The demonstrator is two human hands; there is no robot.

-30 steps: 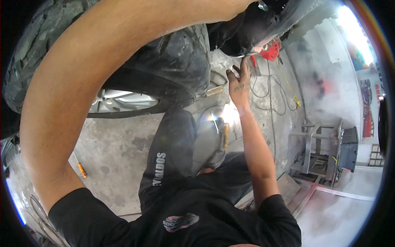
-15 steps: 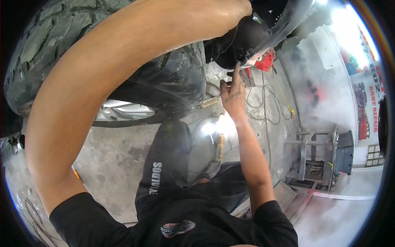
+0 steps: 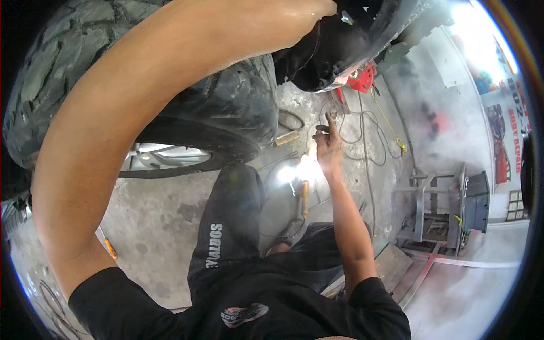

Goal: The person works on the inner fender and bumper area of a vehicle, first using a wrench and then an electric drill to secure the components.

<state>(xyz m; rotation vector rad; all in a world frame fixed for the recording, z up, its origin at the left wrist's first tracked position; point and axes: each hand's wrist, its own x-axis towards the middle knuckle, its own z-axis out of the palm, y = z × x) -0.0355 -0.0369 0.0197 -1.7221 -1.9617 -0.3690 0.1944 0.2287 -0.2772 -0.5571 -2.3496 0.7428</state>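
My left arm arches over a large treaded tyre (image 3: 226, 96), and my left hand (image 3: 324, 10) reaches to the black fender or bumper panel (image 3: 317, 56) at the top. Its fingers are hidden at the picture's upper edge, so what they touch cannot be seen. Below the panel's lower edge, my right hand (image 3: 330, 152) hangs apart from it, over the floor. Its index finger is stretched out, the other dark-smudged fingers are partly bent, and I see nothing held. A lit work lamp with a yellow-orange handle (image 3: 305, 198) glares just beneath that hand.
A red tool or stand (image 3: 362, 78) is behind the panel. Grey cables (image 3: 362, 133) and a yellow cord (image 3: 400, 144) lie on the concrete. An orange-handled screwdriver (image 3: 110, 248) lies at left. A metal frame stand (image 3: 430, 209) is by the right wall.
My right hand has dropped away from the panel's lower edge, toward me. The left arm has shifted only slightly, and the view has moved a little.
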